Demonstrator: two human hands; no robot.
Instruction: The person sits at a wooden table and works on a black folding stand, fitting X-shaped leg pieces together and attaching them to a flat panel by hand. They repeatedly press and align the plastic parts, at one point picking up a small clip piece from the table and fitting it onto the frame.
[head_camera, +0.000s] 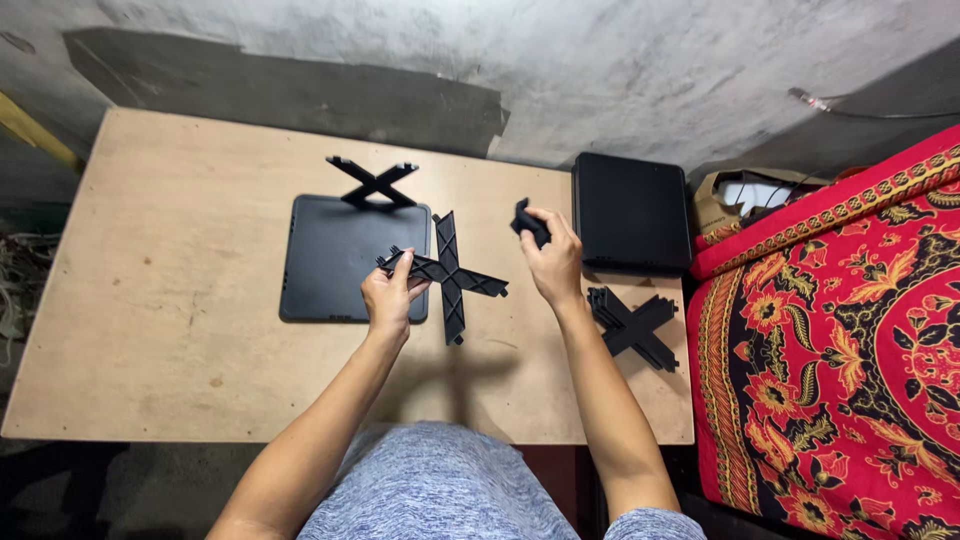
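My left hand grips one arm of a black plastic cross-shaped piece and holds it above the wooden table. My right hand holds a small black plastic part just to the right of the cross, apart from it. A flat black square panel lies on the table behind my left hand. A second black cross piece stands on the panel's far edge.
A black box-like tray sits at the table's far right. A stack of black cross pieces lies near the right edge. A red patterned cloth covers the surface to the right. A grey wall runs behind the table.
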